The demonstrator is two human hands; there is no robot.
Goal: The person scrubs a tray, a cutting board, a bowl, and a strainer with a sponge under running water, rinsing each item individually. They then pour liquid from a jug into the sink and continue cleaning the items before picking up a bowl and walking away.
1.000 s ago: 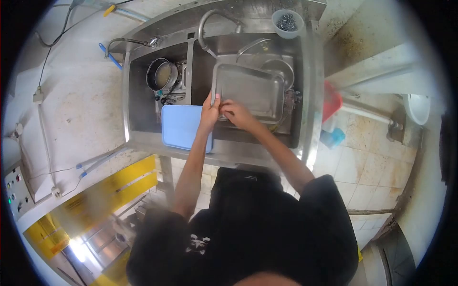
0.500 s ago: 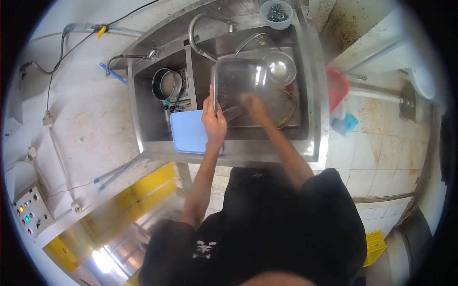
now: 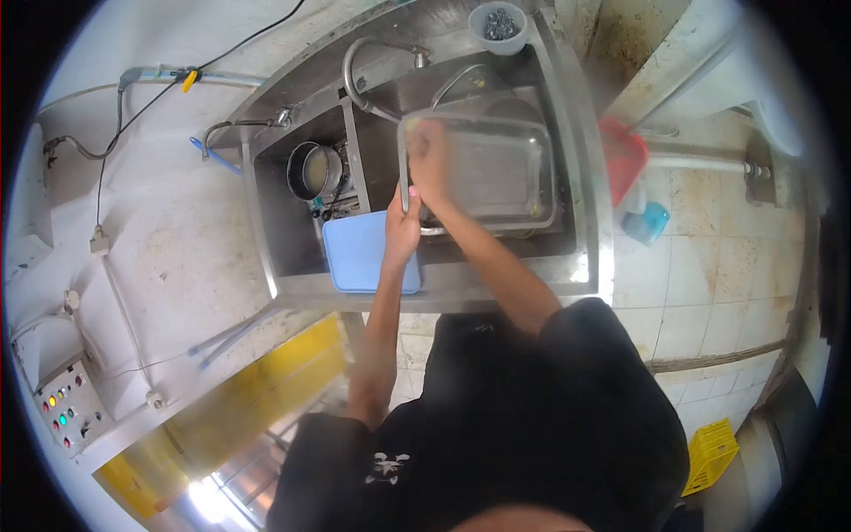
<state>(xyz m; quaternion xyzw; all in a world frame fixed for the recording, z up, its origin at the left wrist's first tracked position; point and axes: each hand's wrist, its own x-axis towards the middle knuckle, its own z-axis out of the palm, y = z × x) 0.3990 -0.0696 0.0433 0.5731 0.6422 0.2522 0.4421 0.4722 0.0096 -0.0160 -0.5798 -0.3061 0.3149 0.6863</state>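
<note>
Grey rectangular tray (image 3: 496, 173), held over the right basin of the sink (image 3: 592, 204), extends rightward from your left hand (image 3: 404, 229), which clasps its left edge; its long axis runs side to side. It looks shallow and metallic. Your blurred right hand (image 3: 431, 168) overlaps that left end; its grip cannot be told. Left of it lies a blue lid (image 3: 359, 255).

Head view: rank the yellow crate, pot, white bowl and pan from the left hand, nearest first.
1. Pan, gripped by the left hand at its left side.
2. Pot, in the left basin.
3. White bowl, at the sink's far right corner.
4. Yellow crate, off to the lower right.
</note>
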